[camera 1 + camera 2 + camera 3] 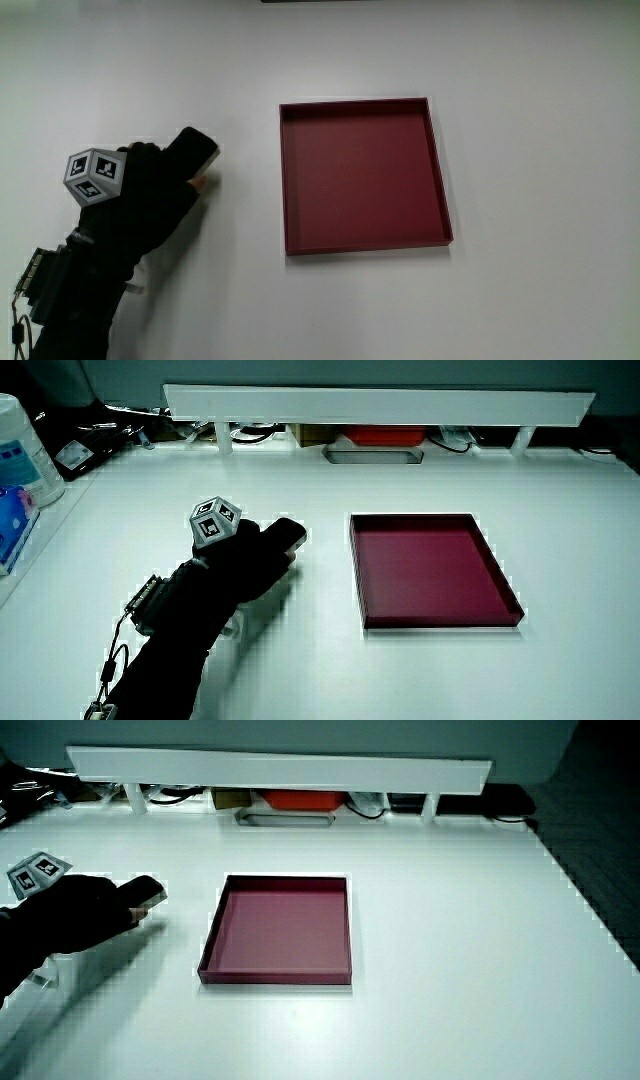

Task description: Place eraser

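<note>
Sitting in the hands [160, 185], the eraser [197, 150] is beside the tray [440, 190].

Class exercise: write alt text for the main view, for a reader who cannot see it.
A black-gloved hand grips a dark eraser just above a white table, beside an empty shallow red tray. A small patterned cube sits on the back of the hand.

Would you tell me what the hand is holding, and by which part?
The hand grips a dark eraser by its nearer end; the other end juts past the fingers, beside the tray.
</note>
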Available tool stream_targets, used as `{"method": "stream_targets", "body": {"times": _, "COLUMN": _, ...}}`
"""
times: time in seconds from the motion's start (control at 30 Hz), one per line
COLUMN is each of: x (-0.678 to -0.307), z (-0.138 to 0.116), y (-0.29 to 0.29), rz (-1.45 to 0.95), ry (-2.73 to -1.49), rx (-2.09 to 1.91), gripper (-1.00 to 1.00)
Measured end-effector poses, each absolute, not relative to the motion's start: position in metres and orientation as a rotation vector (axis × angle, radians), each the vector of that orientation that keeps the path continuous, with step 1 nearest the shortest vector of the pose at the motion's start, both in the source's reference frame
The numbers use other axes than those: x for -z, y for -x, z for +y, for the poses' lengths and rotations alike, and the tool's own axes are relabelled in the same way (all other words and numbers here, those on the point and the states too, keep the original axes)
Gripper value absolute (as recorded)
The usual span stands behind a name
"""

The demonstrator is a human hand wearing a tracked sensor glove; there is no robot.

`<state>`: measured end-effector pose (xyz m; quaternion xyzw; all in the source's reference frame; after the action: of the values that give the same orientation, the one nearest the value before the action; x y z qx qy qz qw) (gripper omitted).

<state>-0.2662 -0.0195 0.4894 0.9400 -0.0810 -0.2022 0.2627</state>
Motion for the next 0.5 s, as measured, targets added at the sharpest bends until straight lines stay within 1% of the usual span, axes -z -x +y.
{"method": "stream_targets", "body": {"times": 0.2, "x": -0.444, "z": -0.024, "y": 0.226, "rz": -0.082, "ry": -2.615, "rx": 0.567, "gripper": -1.00}}
{"method": "stream_targets", "body": {"times": 0.23, "x": -0.444, "z": -0.025, "y": 0.222, "rz": -0.060, "ry": -2.613, "rx": 0.537, "gripper": -1.00}}
{"method": "stream_targets", "body": {"times": 0.27, "x": -0.436, "z": -0.025, "y": 0.214, "rz": -0.028, "ry": -2.617, "rx": 0.558, "gripper": -1.00}}
{"method": "stream_targets", "body": {"times": 0.3, "x": -0.435, "z": -0.026, "y": 0.209, "rz": -0.050, "ry": -2.625, "rx": 0.598, "gripper": -1.00}}
{"method": "stream_targets", "body": {"times": 0.33, "x": -0.431, "z": -0.027, "y": 0.202, "rz": -0.012, "ry": -2.644, "rx": 0.593, "gripper": -1.00}}
{"method": "stream_targets", "body": {"times": 0.4, "x": -0.442, "z": -0.031, "y": 0.197, "rz": 0.105, "ry": -2.687, "rx": 0.636, "gripper": -1.00}}
{"method": "stream_targets", "body": {"times": 0.43, "x": -0.432, "z": -0.031, "y": 0.189, "rz": 0.126, "ry": -2.694, "rx": 0.593, "gripper": -1.00}}
{"method": "stream_targets", "body": {"times": 0.5, "x": -0.429, "z": -0.032, "y": 0.179, "rz": 0.073, "ry": -2.661, "rx": 0.644, "gripper": -1.00}}
